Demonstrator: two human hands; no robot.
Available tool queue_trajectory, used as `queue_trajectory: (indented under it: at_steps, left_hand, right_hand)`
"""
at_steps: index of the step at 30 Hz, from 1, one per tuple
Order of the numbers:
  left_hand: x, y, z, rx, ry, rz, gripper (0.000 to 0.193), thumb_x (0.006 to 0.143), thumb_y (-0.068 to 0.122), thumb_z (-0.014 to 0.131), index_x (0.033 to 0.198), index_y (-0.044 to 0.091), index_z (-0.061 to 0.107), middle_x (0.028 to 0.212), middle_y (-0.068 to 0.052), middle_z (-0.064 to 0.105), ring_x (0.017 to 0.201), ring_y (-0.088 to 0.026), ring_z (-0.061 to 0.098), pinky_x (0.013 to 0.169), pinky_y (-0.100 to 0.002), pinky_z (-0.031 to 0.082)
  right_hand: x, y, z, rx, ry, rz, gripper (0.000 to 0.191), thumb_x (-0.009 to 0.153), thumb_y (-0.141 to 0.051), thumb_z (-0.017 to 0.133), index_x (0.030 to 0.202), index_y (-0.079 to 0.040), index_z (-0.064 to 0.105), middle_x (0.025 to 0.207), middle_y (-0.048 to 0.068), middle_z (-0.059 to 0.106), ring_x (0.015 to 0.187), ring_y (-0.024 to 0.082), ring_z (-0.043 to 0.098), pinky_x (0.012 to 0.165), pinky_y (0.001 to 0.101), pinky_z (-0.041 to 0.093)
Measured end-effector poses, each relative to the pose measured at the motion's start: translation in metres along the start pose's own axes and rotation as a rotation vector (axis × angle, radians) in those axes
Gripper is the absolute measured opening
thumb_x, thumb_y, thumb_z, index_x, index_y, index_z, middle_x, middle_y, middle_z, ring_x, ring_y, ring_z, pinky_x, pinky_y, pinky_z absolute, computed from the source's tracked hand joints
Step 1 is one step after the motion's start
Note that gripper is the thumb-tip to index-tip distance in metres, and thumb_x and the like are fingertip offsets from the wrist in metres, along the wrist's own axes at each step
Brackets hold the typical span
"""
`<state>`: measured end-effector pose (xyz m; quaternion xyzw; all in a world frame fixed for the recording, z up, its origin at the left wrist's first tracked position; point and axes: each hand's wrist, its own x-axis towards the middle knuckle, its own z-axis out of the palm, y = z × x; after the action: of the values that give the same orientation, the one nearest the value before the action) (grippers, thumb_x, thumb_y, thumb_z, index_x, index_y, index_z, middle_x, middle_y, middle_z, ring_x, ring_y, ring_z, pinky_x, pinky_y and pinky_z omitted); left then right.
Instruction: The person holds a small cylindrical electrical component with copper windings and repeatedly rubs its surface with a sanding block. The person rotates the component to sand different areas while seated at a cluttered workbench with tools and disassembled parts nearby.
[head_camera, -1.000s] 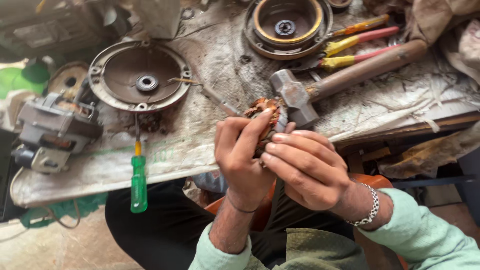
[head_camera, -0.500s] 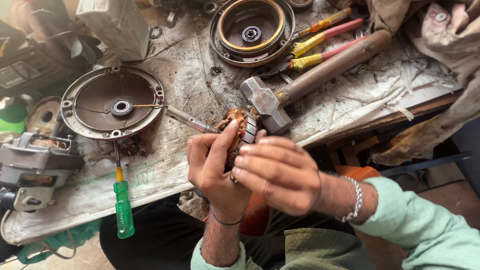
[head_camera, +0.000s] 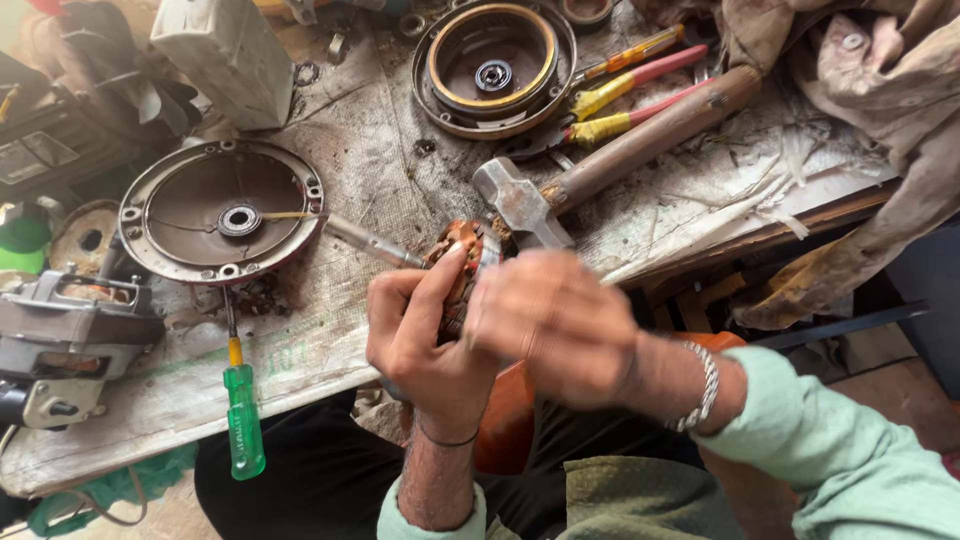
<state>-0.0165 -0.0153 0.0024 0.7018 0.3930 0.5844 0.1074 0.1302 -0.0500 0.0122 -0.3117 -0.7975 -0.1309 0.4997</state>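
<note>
Head view, looking down: I hold a small copper-wound motor armature (head_camera: 458, 262) over the near edge of the table (head_camera: 330, 330), in front of my body. My left hand (head_camera: 425, 340) is closed around it from below and from the left, thumb pressed along its side. My right hand (head_camera: 555, 320) is blurred; it lies against the armature's right side with fingers curled toward it, but I cannot tell whether it grips or only touches. The armature's long axis runs roughly from near to far, tilted a little to the right, with the copper end pointing away from me toward the table. A thin metal shaft (head_camera: 365, 242) lies on the table just to its left, slanting up and left toward a round motor end cover (head_camera: 225, 212) with a bearing in its middle.

Just beyond the armature lies a hammer (head_camera: 610, 165), head nearest my hands, wooden handle running up and to the right. Past it sit a second round housing (head_camera: 492, 68) and pliers with yellow and pink grips (head_camera: 640, 85). A green-handled screwdriver (head_camera: 240, 400) lies to the left, its handle overhanging the table's near edge, blade pointing away from me. Rags (head_camera: 880, 120) are heaped at the right.
</note>
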Motion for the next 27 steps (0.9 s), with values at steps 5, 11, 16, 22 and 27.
queue_trajectory:
  at_steps: [5,11,16,22,27]
  left_hand:
    - [0.001,0.004,0.002,-0.015,0.004,0.024,0.04,0.076,0.007,0.084,0.116,0.005,0.075,0.092,-0.005,0.059,0.086,-0.02,0.06,0.075,-0.032,0.051]
    - [0.006,0.007,0.005,-0.038,0.025,0.038,0.041,0.075,0.01,0.085,0.114,0.004,0.075,0.09,-0.007,0.061,0.084,-0.023,0.06,0.078,-0.035,0.051]
    - [0.007,0.009,0.008,-0.038,0.036,0.055,0.041,0.075,0.013,0.085,0.114,0.006,0.075,0.09,-0.006,0.062,0.085,-0.024,0.061,0.077,-0.037,0.051]
    - [0.007,0.008,0.01,0.004,0.039,0.09,0.041,0.076,0.011,0.083,0.115,0.006,0.075,0.089,-0.006,0.06,0.083,-0.024,0.059,0.073,-0.037,0.049]
    - [0.003,0.009,0.011,0.037,0.019,0.085,0.037,0.081,0.011,0.084,0.117,0.007,0.074,0.09,-0.005,0.06,0.084,-0.023,0.06,0.074,-0.035,0.05]
  right_hand:
    - [0.001,0.001,-0.006,-0.011,-0.036,-0.015,0.025,0.085,0.001,0.068,0.109,0.0,0.074,0.114,0.016,0.072,0.112,0.033,0.072,0.099,0.0482,0.059]
    - [0.003,0.002,-0.008,0.016,-0.024,-0.038,0.03,0.079,0.003,0.066,0.107,-0.001,0.075,0.109,0.015,0.073,0.108,0.031,0.073,0.094,0.046,0.059]
    - [0.008,0.002,-0.008,-0.027,-0.012,0.012,0.028,0.08,0.007,0.068,0.107,-0.001,0.073,0.11,0.012,0.073,0.108,0.03,0.073,0.095,0.045,0.06]
    - [0.004,0.003,-0.009,-0.026,-0.006,0.064,0.029,0.081,0.008,0.068,0.108,0.0,0.073,0.11,0.014,0.073,0.108,0.032,0.072,0.095,0.0466,0.06]
    - [0.001,0.004,-0.007,-0.025,0.028,0.096,0.021,0.088,0.008,0.067,0.107,0.001,0.072,0.108,0.015,0.072,0.108,0.033,0.072,0.096,0.0467,0.059]
